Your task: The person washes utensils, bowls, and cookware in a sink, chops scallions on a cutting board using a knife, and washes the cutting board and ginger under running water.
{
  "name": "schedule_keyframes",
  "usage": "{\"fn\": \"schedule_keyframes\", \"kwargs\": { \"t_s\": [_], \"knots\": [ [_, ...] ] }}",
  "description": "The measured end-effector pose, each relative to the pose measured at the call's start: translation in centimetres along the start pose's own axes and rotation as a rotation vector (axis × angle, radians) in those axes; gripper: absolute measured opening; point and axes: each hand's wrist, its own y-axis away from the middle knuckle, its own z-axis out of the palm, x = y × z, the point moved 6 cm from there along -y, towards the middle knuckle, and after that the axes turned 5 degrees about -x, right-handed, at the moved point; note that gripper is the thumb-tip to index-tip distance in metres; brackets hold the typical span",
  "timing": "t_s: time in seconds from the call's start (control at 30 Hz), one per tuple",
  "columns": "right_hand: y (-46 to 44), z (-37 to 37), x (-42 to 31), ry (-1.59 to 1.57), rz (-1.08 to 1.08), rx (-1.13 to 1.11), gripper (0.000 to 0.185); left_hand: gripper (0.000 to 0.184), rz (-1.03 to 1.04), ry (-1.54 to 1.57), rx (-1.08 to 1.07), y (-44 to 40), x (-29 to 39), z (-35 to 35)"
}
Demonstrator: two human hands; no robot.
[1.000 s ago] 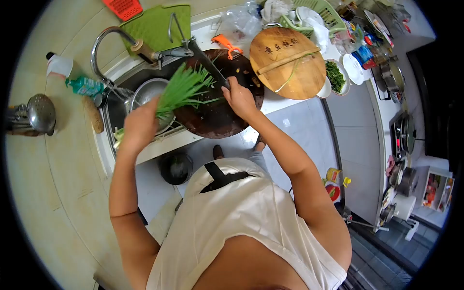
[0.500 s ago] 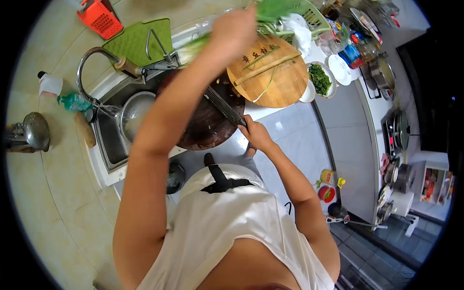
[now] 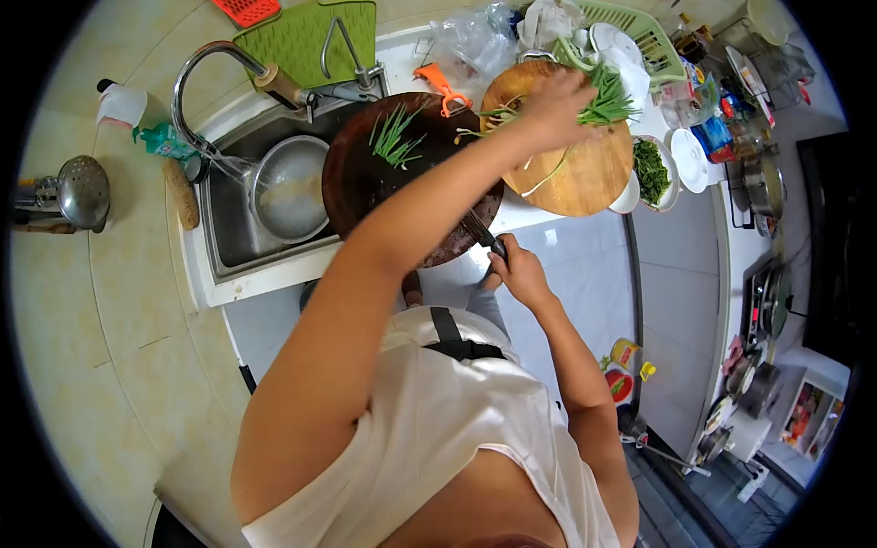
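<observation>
My right hand (image 3: pixel 523 272) grips the dark handle of a knife (image 3: pixel 479 228) at the near right edge of a round dark chopping board (image 3: pixel 365 187). Its blade points away over the board and partly disappears under my left forearm. My left hand (image 3: pixel 554 114), slightly blurred, hangs over a round wooden lid (image 3: pixel 592 178) with its fingers apart. Beneath and beside that hand lies a bunch of chives (image 3: pixel 610 97), green leaves to the right and pale ends to the left. Some cut chives (image 3: pixel 396 139) lie on the far part of the chopping board.
On the left, water runs from the faucet (image 3: pixel 196 78) into a metal bowl (image 3: pixel 290 192) in the sink (image 3: pixel 228 260). An orange peeler (image 3: pixel 445 89) lies behind the chopping board. A bowl of chopped greens (image 3: pixel 652 172) stands right of the lid, before a green basket (image 3: pixel 653 41).
My left hand has moved right and nearer, bringing the bunch from above the counter's back down onto the lid. Cut chives on the chopping board have come into view. My right hand keeps the knife.
</observation>
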Motion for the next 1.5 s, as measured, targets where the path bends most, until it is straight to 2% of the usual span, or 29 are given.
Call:
{"fn": "schedule_keyframes", "kwargs": {
  "t_s": [0.03, 0.1, 0.13, 0.17, 0.2, 0.23, 0.3, 0.37, 0.57, 0.67, 0.87, 0.97, 1.07, 1.17, 1.23, 1.3, 1.33, 1.37, 1.43, 1.5],
  "knots": [
    [0.3, 0.0, 0.1, -0.011, 0.005, 0.010, 0.030, 0.052, 0.074, 0.136, 0.060, 0.7, -0.5, -3.9],
    [0.8, 0.1, 0.3, -0.031, 0.012, 0.032, 0.029, 0.032, -0.127, 0.232, 0.061, 4.1, -3.7, -8.2],
    [0.8, 0.2, 0.4, -0.031, 0.022, 0.037, 0.029, 0.024, -0.202, 0.210, 0.129, 6.4, -6.1, -9.5],
    [0.9, 0.3, 0.4, -0.031, 0.032, 0.044, 0.029, 0.019, -0.355, 0.136, 0.123, 9.2, -8.8, -10.3],
    [1.0, 0.5, 0.5, -0.032, 0.044, 0.050, 0.028, 0.016, -0.361, 0.045, 0.171, 12.3, -12.2, -10.0],
    [1.0, 0.7, 0.4, -0.036, 0.048, 0.057, 0.028, 0.013, -0.452, -0.061, 0.094, 15.3, -15.0, -9.4],
    [0.8, 0.9, 0.3, -0.041, 0.053, 0.066, 0.028, 0.008, -0.488, -0.252, -0.045, 20.3, -19.2, -7.8],
    [0.5, 1.0, -0.4, -0.052, 0.053, 0.060, 0.029, 0.006, -0.507, -0.219, -0.108, 22.5, -20.4, -6.7],
    [-0.2, 1.5, -1.3, -0.039, 0.031, 0.084, 0.031, 0.011, -0.491, -0.329, -0.118, 22.6, -21.1, -4.8],
    [-0.2, 1.7, -1.5, -0.040, 0.041, 0.083, 0.032, 0.008, -0.533, -0.412, -0.123, 22.2, -21.7, -4.2],
    [0.2, 2.0, -1.8, -0.058, 0.039, 0.085, 0.032, 0.007, -0.639, -0.388, -0.121, 22.1, -22.6, -3.9],
    [0.1, 2.1, -1.6, -0.067, 0.065, 0.083, 0.032, 0.007, -0.653, -0.192, -0.001, 22.0, -21.9, -4.7],
    [-0.3, 1.9, -1.6, -0.088, 0.089, 0.076, 0.031, 0.010, -0.577, 0.030, 0.298, 23.0, -21.9, -6.9],
    [-0.9, 1.8, -1.9, -0.062, 0.068, 0.087, 0.030, 0.008, -0.674, 0.603, 0.416, 26.3, -21.9, -8.8],
    [-1.4, 1.6, -2.3, -0.046, 0.084, 0.070, 0.030, 0.009, -0.705, 0.431, 0.228, 29.5, -19.5, -12.1],
    [-1.8, 1.5, -2.4, -0.056, 0.068, 0.092, 0.031, 0.011, -0.763, -0.045, -0.146, 33.1, -16.0, -15.9],
    [-2.0, 1.6, -2.5, -0.063, 0.060, 0.104, 0.031, 0.015, -0.856, -0.223, -0.392, 37.4, -16.7, -16.0],
    [-2.2, 1.6, -2.6, -0.067, 0.054, 0.112, 0.031, 0.020, -0.951, -0.430, -0.733, 41.0, -16.5, -16.5],
    [-2.6, 1.5, -2.8, -0.073, 0.044, 0.131, 0.032, 0.024, -0.956, -0.631, -1.010, 47.8, -16.1, -17.7],
    [-3.0, 1.7, -2.8, -0.063, 0.054, 0.140, 0.033, 0.023, -0.973, -0.566, -0.846, 46.6, -15.6, -18.2]
  ]
}}
